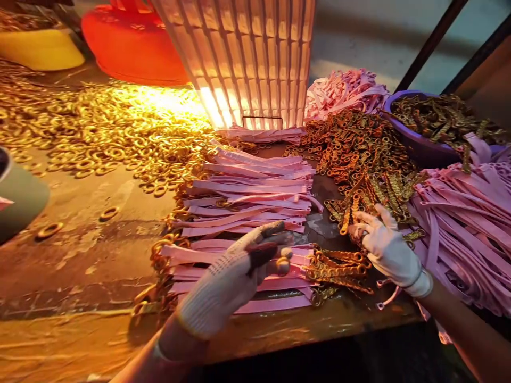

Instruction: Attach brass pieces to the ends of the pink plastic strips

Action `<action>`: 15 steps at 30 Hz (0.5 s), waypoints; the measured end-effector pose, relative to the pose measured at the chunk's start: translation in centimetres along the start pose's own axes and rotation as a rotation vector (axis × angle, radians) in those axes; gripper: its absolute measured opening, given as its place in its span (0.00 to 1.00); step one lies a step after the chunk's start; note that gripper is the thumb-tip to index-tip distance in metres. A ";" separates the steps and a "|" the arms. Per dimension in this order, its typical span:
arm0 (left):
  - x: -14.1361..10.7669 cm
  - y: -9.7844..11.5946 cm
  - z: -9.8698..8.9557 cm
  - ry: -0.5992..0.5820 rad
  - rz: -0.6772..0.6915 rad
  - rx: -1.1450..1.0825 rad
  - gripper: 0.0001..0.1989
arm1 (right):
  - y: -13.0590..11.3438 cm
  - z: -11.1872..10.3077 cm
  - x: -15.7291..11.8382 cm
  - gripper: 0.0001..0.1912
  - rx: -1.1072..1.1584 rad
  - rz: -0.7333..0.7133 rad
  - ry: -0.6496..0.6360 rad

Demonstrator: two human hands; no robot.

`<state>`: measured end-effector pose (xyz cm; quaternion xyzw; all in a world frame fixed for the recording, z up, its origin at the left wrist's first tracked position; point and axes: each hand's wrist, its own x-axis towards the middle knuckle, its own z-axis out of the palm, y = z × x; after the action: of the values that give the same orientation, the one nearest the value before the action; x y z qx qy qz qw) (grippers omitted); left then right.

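Note:
My left hand (227, 276), in a white knit glove with dark-stained fingers, hovers over a row of pink straps (247, 215). Its fingers are apart and slightly bent, with bare fingertips showing and nothing visible between them. Gold rings (159, 255) hang at the straps' left ends. Several lower straps have gold chain pieces (339, 266) at their right ends. To the right, my gloved right hand (389, 250) reaches into loose gold chain pieces (359, 154). Its thumb and forefinger are closed at a short chain piece (345, 223), while other fingers stay raised.
Loose gold rings (99, 127) cover the back left under a red lamp (131, 45). A ribbed translucent panel (255, 64) stands behind the straps. At right are a purple basin (407, 127) of chain pieces and a strap heap (467, 229). A green container (24, 197) sits left.

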<state>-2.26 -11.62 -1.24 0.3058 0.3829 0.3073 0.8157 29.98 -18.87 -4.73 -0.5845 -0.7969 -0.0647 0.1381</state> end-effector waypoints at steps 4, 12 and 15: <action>1.0 -1.2 1.0 0.015 -0.038 -0.222 0.24 | -2.8 -1.8 1.6 0.30 0.098 -0.145 0.220; 0.5 -1.7 2.2 0.188 0.023 -0.399 0.25 | -11.8 -0.2 4.0 0.26 0.369 0.025 0.204; 0.3 -2.3 2.2 0.172 0.081 -0.382 0.24 | -13.6 0.3 4.2 0.24 0.310 -0.035 0.261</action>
<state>0.23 -13.42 -1.90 0.1333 0.3732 0.4320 0.8101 15.80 -19.14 -2.97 -0.5288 -0.7828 -0.0191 0.3273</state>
